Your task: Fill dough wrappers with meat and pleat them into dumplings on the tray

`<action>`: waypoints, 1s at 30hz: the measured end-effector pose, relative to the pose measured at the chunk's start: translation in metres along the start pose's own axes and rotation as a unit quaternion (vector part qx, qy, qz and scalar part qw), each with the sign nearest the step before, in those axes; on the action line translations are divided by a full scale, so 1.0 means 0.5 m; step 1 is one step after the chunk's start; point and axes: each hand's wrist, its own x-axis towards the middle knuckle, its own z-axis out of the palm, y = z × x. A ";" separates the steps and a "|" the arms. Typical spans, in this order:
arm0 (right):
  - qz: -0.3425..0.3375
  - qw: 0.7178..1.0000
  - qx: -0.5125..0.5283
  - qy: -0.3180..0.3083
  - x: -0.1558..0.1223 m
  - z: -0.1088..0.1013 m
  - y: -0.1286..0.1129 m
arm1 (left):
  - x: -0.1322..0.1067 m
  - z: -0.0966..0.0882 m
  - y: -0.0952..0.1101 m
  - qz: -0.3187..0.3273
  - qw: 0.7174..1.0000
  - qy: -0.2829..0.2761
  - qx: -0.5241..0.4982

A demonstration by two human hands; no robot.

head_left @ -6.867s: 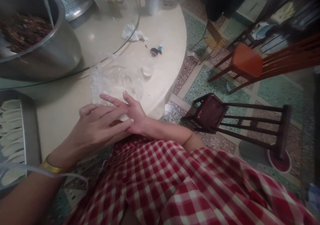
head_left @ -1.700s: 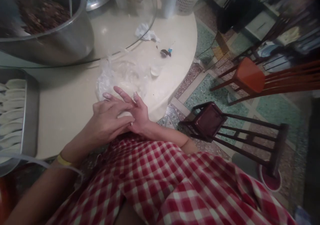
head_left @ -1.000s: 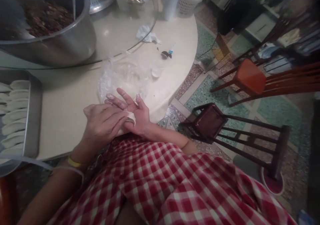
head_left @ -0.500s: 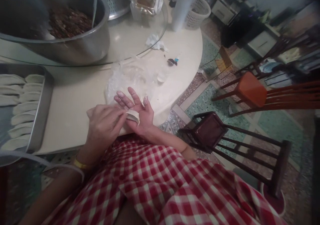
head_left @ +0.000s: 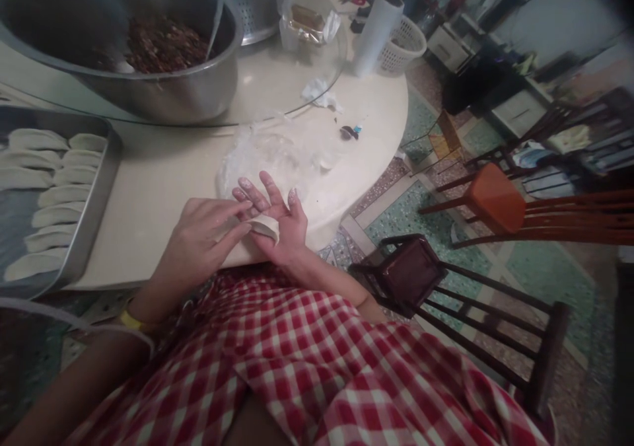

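Observation:
A pale folded dumpling point(head_left: 266, 228) lies across the base of the fingers of my right hand point(head_left: 287, 234). That hand is palm up and supports it, its floury fingertips spread. Back upward, my left hand point(head_left: 195, 241) comes in from the left, a yellow band on its wrist. Its thumb reaches the dumpling's near left end, while the index finger is raised apart from the thumb. Part of the dumpling is hidden by the fingers. To the left, a metal tray point(head_left: 106, 182) holds rows of several finished dumplings point(head_left: 57, 215).
A large metal pot point(head_left: 198, 96) with dark minced filling point(head_left: 163, 46) stands on the glass turntable. Thin plastic point(head_left: 238, 155) lies beyond my hands. A plastic roll point(head_left: 379, 33) and white basket point(head_left: 406, 46) stand at the far edge. Chairs point(head_left: 411, 274) are right of the table.
My left thumb and index finger have parted from their pinch at the dumpling's edge, and the hand has drawn back slightly. The dumpling stays in my right palm. The view has shifted a little.

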 end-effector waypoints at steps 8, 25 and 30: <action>0.066 0.997 -0.033 -0.028 -0.001 -0.001 0.001 | -0.010 -0.004 -0.015 0.022 0.999 -0.043 0.016; 0.138 0.989 -0.024 -0.035 -0.015 0.027 0.004 | -0.003 -0.084 -0.051 -0.305 0.908 0.022 -0.286; 0.086 0.993 -0.070 -0.037 -0.024 0.019 0.006 | -0.042 -0.202 -0.112 -0.353 0.904 0.069 -0.230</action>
